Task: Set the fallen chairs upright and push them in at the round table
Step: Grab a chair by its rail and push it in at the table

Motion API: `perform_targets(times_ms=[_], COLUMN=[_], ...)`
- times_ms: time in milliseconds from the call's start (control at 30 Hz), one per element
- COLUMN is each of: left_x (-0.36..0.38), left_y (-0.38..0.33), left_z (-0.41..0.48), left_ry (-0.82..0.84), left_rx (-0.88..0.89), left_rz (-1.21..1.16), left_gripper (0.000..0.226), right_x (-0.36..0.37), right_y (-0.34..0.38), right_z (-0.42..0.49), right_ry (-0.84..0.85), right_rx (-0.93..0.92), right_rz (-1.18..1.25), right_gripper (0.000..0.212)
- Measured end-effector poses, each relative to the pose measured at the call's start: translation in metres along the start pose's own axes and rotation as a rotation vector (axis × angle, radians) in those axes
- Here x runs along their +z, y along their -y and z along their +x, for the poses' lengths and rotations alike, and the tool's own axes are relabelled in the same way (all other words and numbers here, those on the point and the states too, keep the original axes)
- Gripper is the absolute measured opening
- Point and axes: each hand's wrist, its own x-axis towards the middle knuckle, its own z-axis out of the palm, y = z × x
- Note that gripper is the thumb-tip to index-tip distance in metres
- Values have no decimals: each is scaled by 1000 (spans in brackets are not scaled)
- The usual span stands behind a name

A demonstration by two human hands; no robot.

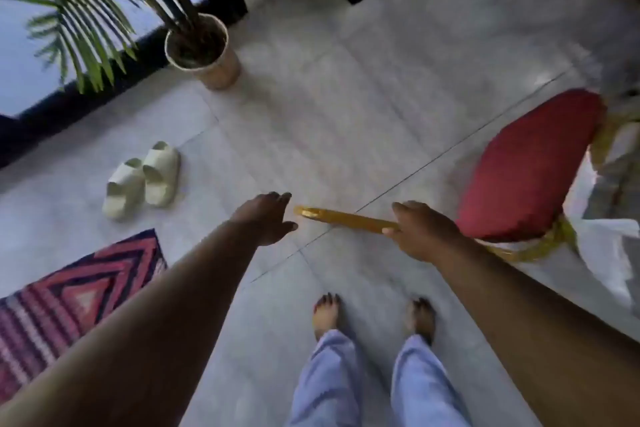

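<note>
Grey floor tiles (346, 107) spread under me. I see my right hand (420, 232) wrapped around a gold leg (346, 217) of the red-cushioned chair (530, 166), which lies tipped at right. My left hand (268, 218) hovers spread, just beside the leg's tip.

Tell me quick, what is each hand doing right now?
Left hand: open, holding nothing, reaching toward the gold chair leg.
Right hand: closed around the gold chair leg.

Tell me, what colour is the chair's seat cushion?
Dark red, seen in the head view: the seat cushion sits in a gold frame.
</note>
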Motion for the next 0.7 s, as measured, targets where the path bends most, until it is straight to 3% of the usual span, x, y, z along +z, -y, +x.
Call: perform_targets(times_ms=[167,300,467,700], left_x=[56,83,101,88], left_y=[8,4,2,-12], left_z=[78,113,121,101], left_ry=[-15,-41,-219,-254], left_rx=[105,167,201,260], left_rz=[26,-13,-87,-99], left_gripper=[69,44,25,23], right_x=[61,91,108,95], right_y=[9,14,18,15], right_z=[63,87,91,72], right_ry=[-56,-159,-342,-381], right_rx=[-61,-111,-193,-200], right_rz=[-57,-56,-191,-198], right_gripper=[35,23,14,24])
